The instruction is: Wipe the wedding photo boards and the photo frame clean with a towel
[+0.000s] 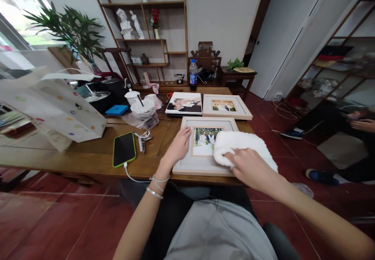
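A pale wooden photo frame (pixel 233 124) lies flat near the table's front edge, holding a picture of two people in wedding clothes. My left hand (pixel 180 145) grips its left border, fingers close together on top; the thumb is hard to make out. My right hand (pixel 247 164) is closed on a fluffy white cloth (pixel 244 143), pressing it over the right part of the frame. The cloth hides the picture's right edge and the frame's right side. Behind lie a second photo frame (pixel 246 109) and a photo album (pixel 175 109) with a picture on its cover.
On the wooden table (pixel 158 150) stand a charging phone (pixel 124 149), a crumpled plastic wrapper (pixel 143 139), a cup in a plastic bag (pixel 143 111), a blue box (pixel 117 109), a paper bag (pixel 73 107) and a water bottle (pixel 193 74). A seated person's legs (pixel 319 123) are at right.
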The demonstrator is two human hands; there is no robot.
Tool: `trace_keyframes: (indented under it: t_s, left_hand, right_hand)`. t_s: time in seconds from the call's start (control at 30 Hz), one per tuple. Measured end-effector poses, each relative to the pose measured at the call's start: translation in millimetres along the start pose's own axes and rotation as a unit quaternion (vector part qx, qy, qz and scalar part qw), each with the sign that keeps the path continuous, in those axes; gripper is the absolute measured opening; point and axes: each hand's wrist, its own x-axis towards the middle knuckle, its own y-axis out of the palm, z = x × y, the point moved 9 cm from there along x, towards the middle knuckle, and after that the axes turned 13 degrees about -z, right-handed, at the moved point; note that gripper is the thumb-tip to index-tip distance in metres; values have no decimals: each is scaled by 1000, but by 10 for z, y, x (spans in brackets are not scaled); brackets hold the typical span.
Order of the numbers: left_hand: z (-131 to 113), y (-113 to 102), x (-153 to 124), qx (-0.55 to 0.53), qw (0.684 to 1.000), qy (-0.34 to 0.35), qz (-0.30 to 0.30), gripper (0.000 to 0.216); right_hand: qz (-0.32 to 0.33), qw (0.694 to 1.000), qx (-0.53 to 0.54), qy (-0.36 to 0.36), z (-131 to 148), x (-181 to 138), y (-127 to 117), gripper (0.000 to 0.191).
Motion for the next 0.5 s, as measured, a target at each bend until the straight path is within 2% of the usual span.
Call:
trace_keyframes:
  t_s: [0.1, 0.2, 0.33, 0.5]
  left_hand:
    - [2, -5, -4, -3, 1000, 1, -6, 41]
    - [-1, -7, -5, -3, 1000, 2, -6, 41]
    - [3, -5, -2, 1, 1000, 1, 0, 40]
    - [8, 5, 0, 10, 1000, 7, 7, 40]
  right_hand:
    - [6, 1000, 19, 15, 94, -128, -27, 28]
    - [-16, 999, 20, 41, 9, -108, 29, 29]
    - [-47, 997, 13, 65, -239, 73, 155, 34]
    - [-97, 993, 30, 61, -600, 472, 221, 37]
